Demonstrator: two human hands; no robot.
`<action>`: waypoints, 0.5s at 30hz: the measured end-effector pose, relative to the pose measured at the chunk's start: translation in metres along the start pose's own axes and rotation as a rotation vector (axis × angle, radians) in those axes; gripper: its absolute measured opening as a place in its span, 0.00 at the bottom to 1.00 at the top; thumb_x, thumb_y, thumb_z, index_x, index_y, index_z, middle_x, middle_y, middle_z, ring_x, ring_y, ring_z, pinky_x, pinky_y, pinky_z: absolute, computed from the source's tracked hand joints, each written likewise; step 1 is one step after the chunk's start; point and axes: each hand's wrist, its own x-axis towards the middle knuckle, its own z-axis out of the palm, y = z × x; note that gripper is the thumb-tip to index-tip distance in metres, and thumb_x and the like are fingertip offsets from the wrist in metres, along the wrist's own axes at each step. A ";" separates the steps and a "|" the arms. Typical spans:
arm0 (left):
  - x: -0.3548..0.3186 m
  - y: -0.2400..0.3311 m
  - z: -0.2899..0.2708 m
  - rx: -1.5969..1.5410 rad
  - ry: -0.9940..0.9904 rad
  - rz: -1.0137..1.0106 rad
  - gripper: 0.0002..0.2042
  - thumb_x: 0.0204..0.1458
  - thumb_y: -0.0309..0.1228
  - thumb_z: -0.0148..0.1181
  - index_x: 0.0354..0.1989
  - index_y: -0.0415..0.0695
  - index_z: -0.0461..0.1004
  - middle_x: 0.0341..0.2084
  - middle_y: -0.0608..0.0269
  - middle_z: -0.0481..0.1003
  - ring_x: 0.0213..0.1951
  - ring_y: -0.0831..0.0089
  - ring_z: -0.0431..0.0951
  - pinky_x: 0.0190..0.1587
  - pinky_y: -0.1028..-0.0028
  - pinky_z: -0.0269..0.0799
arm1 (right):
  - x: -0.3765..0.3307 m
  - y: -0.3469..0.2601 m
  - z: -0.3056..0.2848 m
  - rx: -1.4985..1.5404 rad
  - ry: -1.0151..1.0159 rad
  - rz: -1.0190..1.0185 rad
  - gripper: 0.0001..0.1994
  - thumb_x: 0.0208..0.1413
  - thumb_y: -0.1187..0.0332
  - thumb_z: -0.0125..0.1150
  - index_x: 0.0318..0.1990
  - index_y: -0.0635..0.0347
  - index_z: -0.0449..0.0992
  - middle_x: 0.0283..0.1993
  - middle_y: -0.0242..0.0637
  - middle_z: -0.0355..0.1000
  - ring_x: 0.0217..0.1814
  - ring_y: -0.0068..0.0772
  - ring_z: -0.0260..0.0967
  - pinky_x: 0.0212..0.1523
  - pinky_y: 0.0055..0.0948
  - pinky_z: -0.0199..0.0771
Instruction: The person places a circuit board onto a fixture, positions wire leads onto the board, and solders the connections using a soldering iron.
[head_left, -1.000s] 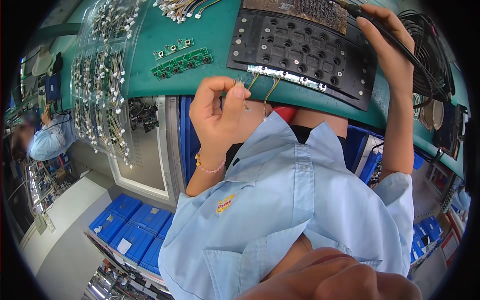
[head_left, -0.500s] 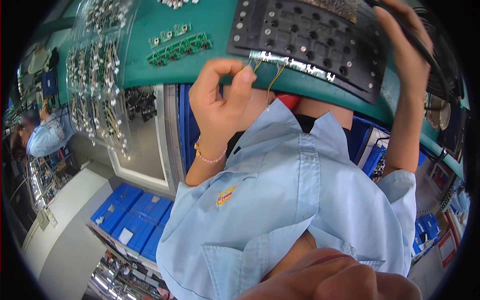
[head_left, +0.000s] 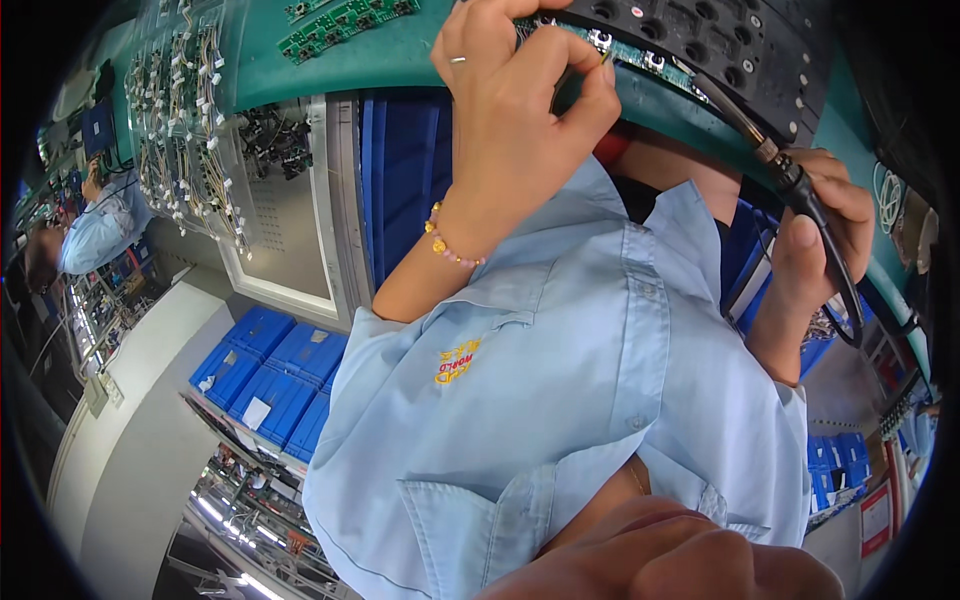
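Note:
My left hand is closed in a pinch on a thin yellow-green wire at the near edge of a narrow green circuit board. Much of the board's left part is hidden behind that hand. In my right hand is a soldering iron, gripped by its black handle. Its metal tip slants up and left to the board's right part; whether it touches cannot be made out. The board lies along the near side of a black fixture with round recesses.
More green circuit boards lie at the far left of the green tabletop. Wire bundles with white connectors hang in clear plastic at the left edge. Blue bins stand lower left. A co-worker in light blue sits far left.
My right hand has come down from the fixture's far right, bringing the soldering iron's tip toward the board. My left hand has moved right and up onto the board. The view has shifted too.

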 end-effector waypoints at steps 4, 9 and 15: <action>0.001 0.003 0.003 0.030 0.003 0.014 0.04 0.40 0.25 0.62 0.24 0.42 0.72 0.46 0.52 0.68 0.54 0.51 0.65 0.57 0.59 0.55 | -0.005 0.002 0.005 -0.032 0.007 -0.007 0.14 0.50 0.73 0.63 0.40 0.72 0.67 0.36 0.52 0.71 0.36 0.34 0.69 0.39 0.28 0.69; 0.000 0.003 0.005 0.014 0.051 0.000 0.05 0.38 0.24 0.62 0.23 0.42 0.72 0.45 0.52 0.69 0.53 0.51 0.66 0.56 0.59 0.56 | -0.003 0.001 0.016 -0.031 -0.024 -0.024 0.14 0.49 0.77 0.63 0.40 0.75 0.67 0.37 0.54 0.71 0.35 0.33 0.70 0.38 0.25 0.71; 0.002 0.004 0.002 0.046 0.001 -0.036 0.05 0.38 0.24 0.63 0.23 0.42 0.73 0.45 0.52 0.69 0.53 0.51 0.66 0.55 0.60 0.56 | -0.001 0.001 0.021 -0.071 -0.061 -0.006 0.13 0.49 0.79 0.64 0.39 0.76 0.67 0.38 0.54 0.71 0.35 0.33 0.71 0.38 0.24 0.73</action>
